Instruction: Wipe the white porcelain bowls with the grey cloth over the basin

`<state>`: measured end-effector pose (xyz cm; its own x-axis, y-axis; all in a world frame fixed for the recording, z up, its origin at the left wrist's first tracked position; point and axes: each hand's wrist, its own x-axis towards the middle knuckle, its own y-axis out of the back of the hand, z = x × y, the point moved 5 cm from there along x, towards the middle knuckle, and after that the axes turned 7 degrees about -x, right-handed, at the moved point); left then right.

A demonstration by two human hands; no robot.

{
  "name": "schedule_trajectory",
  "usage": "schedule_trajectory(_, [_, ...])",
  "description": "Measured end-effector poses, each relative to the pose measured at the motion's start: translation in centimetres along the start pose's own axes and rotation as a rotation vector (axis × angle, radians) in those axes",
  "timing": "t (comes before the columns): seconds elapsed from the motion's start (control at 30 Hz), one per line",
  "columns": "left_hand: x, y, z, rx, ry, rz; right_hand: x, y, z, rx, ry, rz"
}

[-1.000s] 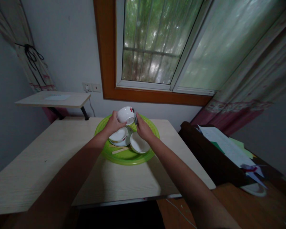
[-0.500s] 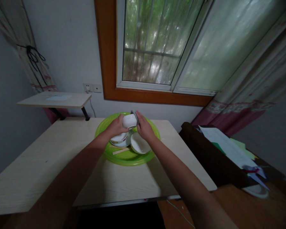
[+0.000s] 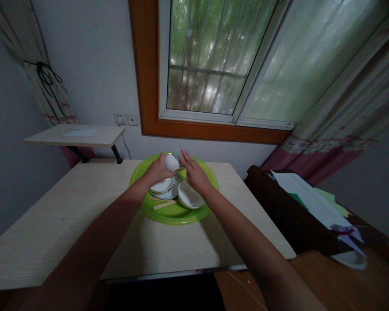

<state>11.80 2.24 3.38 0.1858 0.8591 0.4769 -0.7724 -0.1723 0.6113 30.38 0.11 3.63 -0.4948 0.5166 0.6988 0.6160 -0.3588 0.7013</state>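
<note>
Over a green basin (image 3: 178,221), my left hand (image 3: 157,170) is closed around a small white cup (image 3: 171,163), tilted on its side. Against the cup's right side my right hand (image 3: 194,170) presses a thin grey-green cloth (image 3: 178,154), its fingers fairly straight; whether it is a cloth or a pad is hard to make out. Below my left hand, a white bowl (image 3: 162,185) rests on a white plate (image 3: 168,196). Another white bowl (image 3: 190,196) leans under my right hand. Light wooden chopsticks (image 3: 164,204) lie at the front of the basin.
The basin stands on a pale wooden table (image 3: 94,207). A small raised shelf (image 3: 74,134) with a paper on it is at the back left. Right of the table is a dark piece of furniture (image 3: 278,216) bearing papers (image 3: 307,194). A window (image 3: 210,65) is behind.
The cup has turned in my left hand and shifted slightly left. My right hand has moved a little left, its fingers and the cloth now tilted further over the cup.
</note>
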Motion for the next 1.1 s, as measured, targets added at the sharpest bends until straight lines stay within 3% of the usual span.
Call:
schedule_trajectory(0.1, [0.1,0.1,0.0,-0.003,0.004,0.017,0.2,-0.2,-1.2,-0.012,0.125,-0.064])
schedule_trajectory(0.2, [0.1,0.3,0.2,0.018,0.037,0.030,0.2,-0.5,-1.1,0.002,0.125,-0.074])
schedule_trajectory(0.43, [0.3,0.4,-0.2,0.047,0.098,0.061,-0.5,-1.2,2.5,0.104,-0.236,-0.038])
schedule_trajectory(0.57, [0.4,0.4,-0.4,0.030,0.110,0.073,-0.7,-1.6,3.1,0.134,-0.309,-0.075])
schedule_trajectory(0.73, [0.3,0.7,-0.5,-0.021,0.152,0.111,-0.3,-0.8,1.1,0.077,-0.122,-0.034])
schedule_trajectory(0.9, [0.2,0.9,-0.4,-0.099,0.139,0.120,0.2,-0.6,-1.0,0.050,0.077,-0.109])
schedule_trajectory(1.0, [0.2,1.1,-0.3,-0.104,0.157,0.150,0.2,-0.4,-0.5,0.055,0.009,-0.079])
schedule_trajectory(1.1, [0.1,1.2,-0.3,-0.073,0.183,0.159,-0.2,-0.5,1.4,0.084,-0.179,-0.035])
